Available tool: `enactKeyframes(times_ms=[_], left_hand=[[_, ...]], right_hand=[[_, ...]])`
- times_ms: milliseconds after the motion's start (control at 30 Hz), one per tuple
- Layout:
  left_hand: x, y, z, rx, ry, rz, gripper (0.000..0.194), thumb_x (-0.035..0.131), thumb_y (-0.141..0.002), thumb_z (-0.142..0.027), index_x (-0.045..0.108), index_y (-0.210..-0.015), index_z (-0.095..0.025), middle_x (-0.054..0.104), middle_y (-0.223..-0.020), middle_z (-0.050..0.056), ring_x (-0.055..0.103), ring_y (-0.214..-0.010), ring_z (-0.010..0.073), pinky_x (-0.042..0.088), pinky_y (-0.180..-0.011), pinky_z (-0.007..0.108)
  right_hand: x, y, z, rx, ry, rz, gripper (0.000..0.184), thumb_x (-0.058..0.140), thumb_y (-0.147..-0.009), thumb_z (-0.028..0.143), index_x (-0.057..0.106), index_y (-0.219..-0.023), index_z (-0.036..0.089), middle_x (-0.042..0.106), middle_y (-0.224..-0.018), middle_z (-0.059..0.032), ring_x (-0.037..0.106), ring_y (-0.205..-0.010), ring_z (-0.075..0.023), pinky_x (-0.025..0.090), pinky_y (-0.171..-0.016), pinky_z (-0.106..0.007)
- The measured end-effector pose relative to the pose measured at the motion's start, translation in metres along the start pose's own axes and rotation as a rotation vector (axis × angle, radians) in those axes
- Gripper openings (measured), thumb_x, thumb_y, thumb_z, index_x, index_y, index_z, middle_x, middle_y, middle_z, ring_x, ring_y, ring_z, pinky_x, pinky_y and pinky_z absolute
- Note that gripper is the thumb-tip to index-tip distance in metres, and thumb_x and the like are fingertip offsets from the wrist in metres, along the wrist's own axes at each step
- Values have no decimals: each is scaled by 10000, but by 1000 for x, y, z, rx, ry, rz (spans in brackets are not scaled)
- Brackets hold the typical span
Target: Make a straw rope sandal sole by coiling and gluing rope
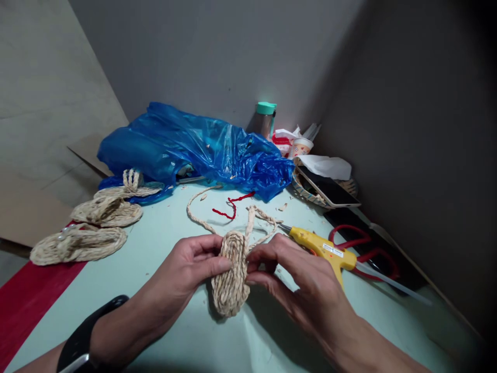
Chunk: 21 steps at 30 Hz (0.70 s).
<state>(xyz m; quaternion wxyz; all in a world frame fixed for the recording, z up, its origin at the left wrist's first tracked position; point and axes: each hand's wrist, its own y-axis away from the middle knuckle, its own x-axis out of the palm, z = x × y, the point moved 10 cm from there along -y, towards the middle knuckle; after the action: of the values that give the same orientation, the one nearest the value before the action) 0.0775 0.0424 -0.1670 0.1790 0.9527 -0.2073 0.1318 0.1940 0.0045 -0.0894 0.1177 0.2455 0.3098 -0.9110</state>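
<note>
My left hand (194, 261) holds a small oval sole of coiled straw braid (229, 295) upright, thumb on its face and fingers behind the left side. At the sole's right edge, my right hand (298, 285) is closed in a pinch where a loose straw braid (250, 228) meets it; the exact grip is partly hidden. The braid loops out behind the sole and over the table. Just beyond my right hand lies a yellow glue gun (316, 244), its nozzle pointing left and a clear glue stick (392, 282) in its rear.
Straw slippers (81, 243) lie at the left. A blue plastic bag (186, 142) covers the back, near a bottle (264, 119) and a paper cup (301, 147). At right are a phone (330, 187) on a basket (303, 189) and red-handled scissors (378, 259). Red twisted wire (233, 207) lies mid-table.
</note>
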Motion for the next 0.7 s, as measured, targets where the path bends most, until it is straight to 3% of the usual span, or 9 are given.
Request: enactKeyframes(times_ms=[233, 433, 600, 700], left_hand=[[0, -2, 1, 2, -26, 3, 212, 723, -798, -182, 750, -1007, -152, 772, -924, 60, 692, -859, 208, 500, -822, 309], [2, 2, -9, 103, -44, -5, 229, 669, -854, -199, 698, -1081, -206, 723, -1042, 33, 634, -1009, 210, 455, -929, 337], [1, 7, -18, 177, -119, -42, 118, 659, -857, -227, 660, -974, -218, 645, -912, -10, 593, -939, 185, 457, -856, 300], [1, 9, -19, 185, -187, -43, 43, 647, -863, -241, 642, -901, -221, 604, -836, -27, 576, -911, 172, 449, -805, 266]], right_hand=[[3, 1, -6, 35, 25, -3, 125, 650, -910, 76, 584, -968, 166, 575, -826, 18, 531, -767, -99, 406, -678, -181], [1, 0, -3, 29, 40, -11, 131, 594, -940, 72, 575, -1023, 171, 575, -883, 17, 515, -801, -93, 403, -717, -188], [-3, 0, 0, 63, 46, -24, 142, 535, -962, 100, 590, -1055, 193, 607, -908, 25, 526, -817, -93, 413, -749, -208], [-4, 1, -6, 140, 47, -29, 77, 545, -960, 147, 600, -971, 199, 602, -864, 37, 538, -777, -87, 414, -719, -207]])
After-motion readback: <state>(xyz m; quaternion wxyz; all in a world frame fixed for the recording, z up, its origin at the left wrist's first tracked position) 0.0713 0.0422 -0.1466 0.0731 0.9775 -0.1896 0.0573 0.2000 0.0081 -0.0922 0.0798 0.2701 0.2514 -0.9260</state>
